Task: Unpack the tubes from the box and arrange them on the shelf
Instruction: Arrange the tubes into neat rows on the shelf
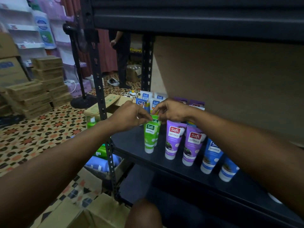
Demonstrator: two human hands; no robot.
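Note:
On the black shelf stand green tubes, one behind the other, cap down. My left hand pinches the top edge of the front green tube. My right hand pinches the top of the green tube behind it. To the right stand two purple tubes and two blue tubes in a row along the front. Several white-and-blue tubes and more purple ones stand further back. An open cardboard box lies on the floor below my arms.
The black rack post rises left of the shelf. Another open box sits on the patterned floor behind it. Stacked cartons and a fan stand are at left. A person in dark clothes stands in the background.

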